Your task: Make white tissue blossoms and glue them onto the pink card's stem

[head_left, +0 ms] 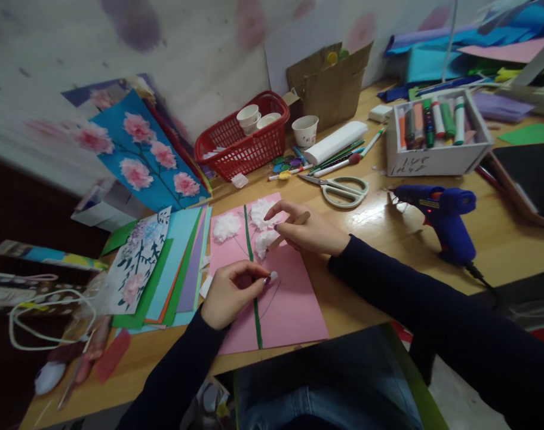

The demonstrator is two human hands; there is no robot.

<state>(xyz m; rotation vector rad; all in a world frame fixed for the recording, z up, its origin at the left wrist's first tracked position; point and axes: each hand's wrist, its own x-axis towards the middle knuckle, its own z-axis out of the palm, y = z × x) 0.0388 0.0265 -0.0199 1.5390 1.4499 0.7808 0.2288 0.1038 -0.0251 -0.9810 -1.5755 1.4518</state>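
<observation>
A pink sheet of card (294, 316) lies in front of me, with a green stripe (258, 325) down it and thin pencil-like lines. Fluffy white paper flowers (227, 227) sit on its upper half, on both sides of the stripe. Low over the card, my left hand (236, 289) pinches a small white paper piece (273, 276) between thumb and fingertips. My right hand (316, 230) is closed around a tan stick (303, 218), whose lower end is at the lower right flower (263, 243). What kind of stick it is cannot be made out.
Scissors (346, 192) and a blue glue gun (453, 215) with a lit red light lie right. Behind stand a red basket (263, 146), a paper cup (305, 131) and a marker box (437, 158). Coloured paper (193, 278) and a blue flower picture (164, 185) are left.
</observation>
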